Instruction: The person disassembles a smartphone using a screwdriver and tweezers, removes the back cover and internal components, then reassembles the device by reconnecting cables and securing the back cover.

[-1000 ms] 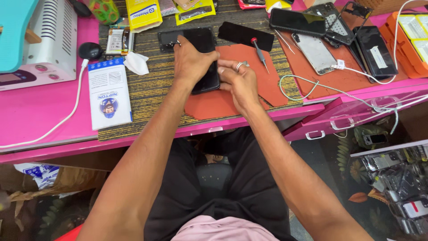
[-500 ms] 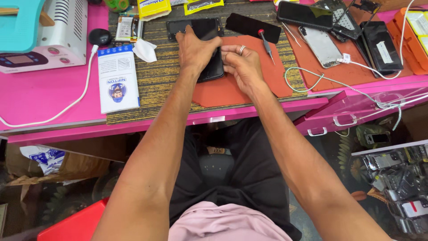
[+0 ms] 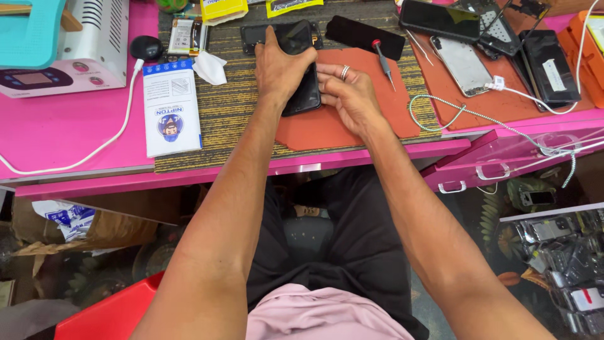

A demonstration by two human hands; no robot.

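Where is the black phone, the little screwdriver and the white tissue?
black phone [image 3: 306, 94], head view, lower edge of its dark body.
screwdriver [image 3: 381, 55], head view, dark handle.
white tissue [image 3: 210, 67], head view, crumpled middle.
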